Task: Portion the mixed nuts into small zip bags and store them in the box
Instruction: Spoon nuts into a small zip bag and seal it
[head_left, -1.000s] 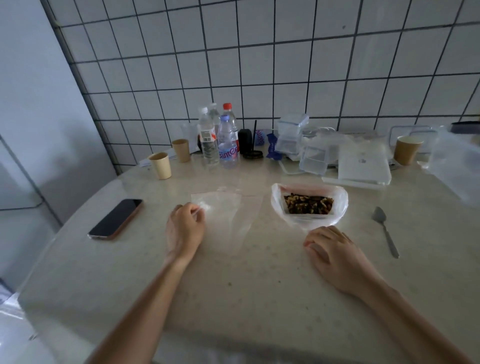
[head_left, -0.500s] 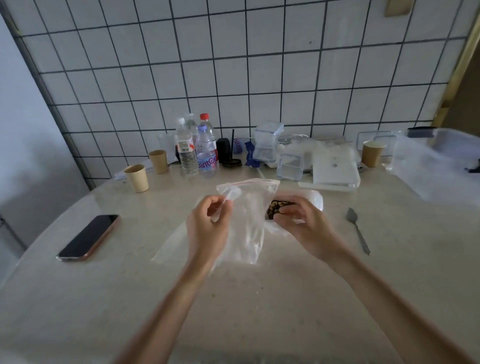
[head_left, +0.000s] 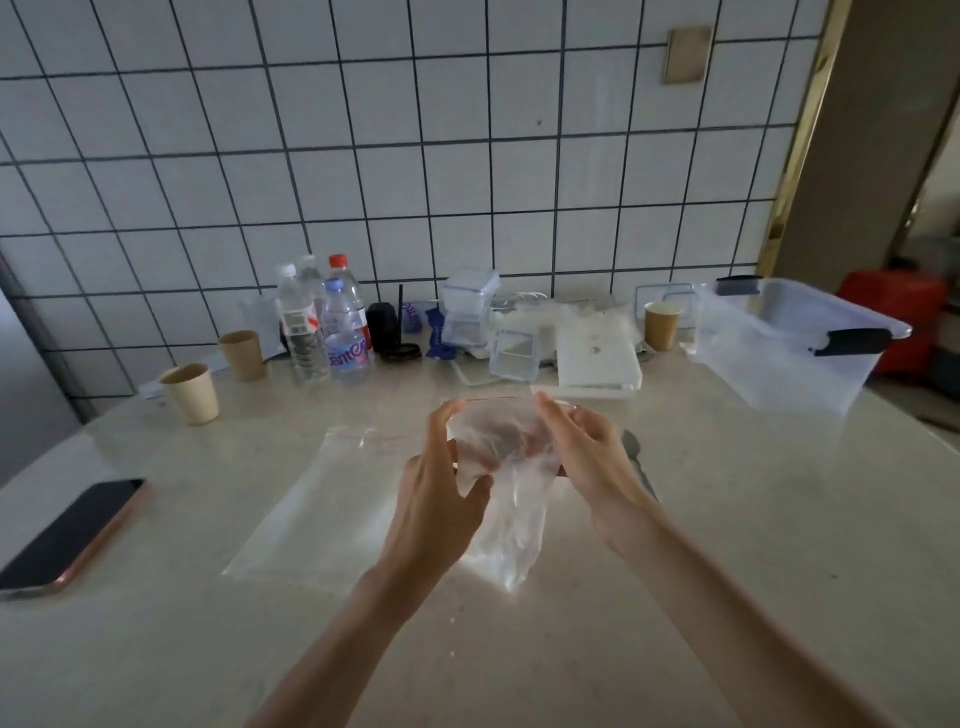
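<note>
Both hands hold one clear zip bag with a red seal line above the table. My left hand grips its left side near the mouth, and my right hand grips the right side. The bag hangs down between them, crumpled. A second clear zip bag lies flat on the table to the left. The bag of mixed nuts is hidden behind my hands. A large clear storage box with dark latches stands open at the far right.
A phone lies at the left edge. Paper cups, water bottles, small clear containers and a white flat box line the tiled wall. A spoon shows just right of my right hand.
My left hand lifted a zip bag off the table, my right hand rose from the table to join it, and both now hold it up at its mouth. The view tilted up.
</note>
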